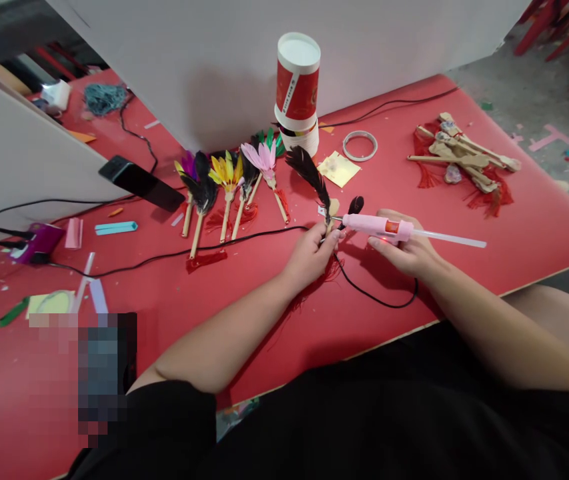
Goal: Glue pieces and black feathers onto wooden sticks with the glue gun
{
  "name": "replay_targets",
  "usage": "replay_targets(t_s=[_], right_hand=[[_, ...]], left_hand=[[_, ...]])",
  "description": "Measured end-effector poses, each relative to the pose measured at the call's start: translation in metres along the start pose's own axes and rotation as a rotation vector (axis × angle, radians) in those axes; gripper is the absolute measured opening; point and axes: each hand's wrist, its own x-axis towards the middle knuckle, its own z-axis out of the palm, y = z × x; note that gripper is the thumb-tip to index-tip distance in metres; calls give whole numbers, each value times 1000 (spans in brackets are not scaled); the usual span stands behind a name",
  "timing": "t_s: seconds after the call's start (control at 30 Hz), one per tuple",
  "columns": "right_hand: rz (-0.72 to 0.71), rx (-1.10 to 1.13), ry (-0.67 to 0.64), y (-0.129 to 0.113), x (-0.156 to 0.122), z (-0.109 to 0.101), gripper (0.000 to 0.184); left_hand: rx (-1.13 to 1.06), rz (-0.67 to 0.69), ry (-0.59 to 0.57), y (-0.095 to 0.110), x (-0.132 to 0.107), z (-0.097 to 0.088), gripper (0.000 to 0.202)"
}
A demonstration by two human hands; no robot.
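My right hand [407, 248] is closed round a pink hot glue gun [379, 227], its clear glue stick pointing right and its nozzle aimed left. My left hand [311, 257] pinches a wooden stick piece [331, 212] with black feathers [307, 170] rising from it and a red tassel trailing under the hand. The gun's tip meets the stick just above my left fingers. The gun's black cord [374, 297] loops across the red table [514, 220] below both hands.
A row of finished feather sticks [229, 187] lies left of my hands. A red and white canister [297, 90] stands behind, with a tape ring [359, 145] and yellow paper [339, 168]. Wooden sticks with tassels [464, 157] are piled at right. A phone [141, 183] and cables lie at left.
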Motion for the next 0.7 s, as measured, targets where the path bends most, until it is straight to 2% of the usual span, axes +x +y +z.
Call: replay_targets(t_s=[0.23,0.7], right_hand=[[38,-27,-8,-3,0,0,64],[44,-3,-13,3,-3,3,57]], left_hand=[[-3,-49,1,5,-1,0,24],[31,10,-28,4,-1,-2,29]])
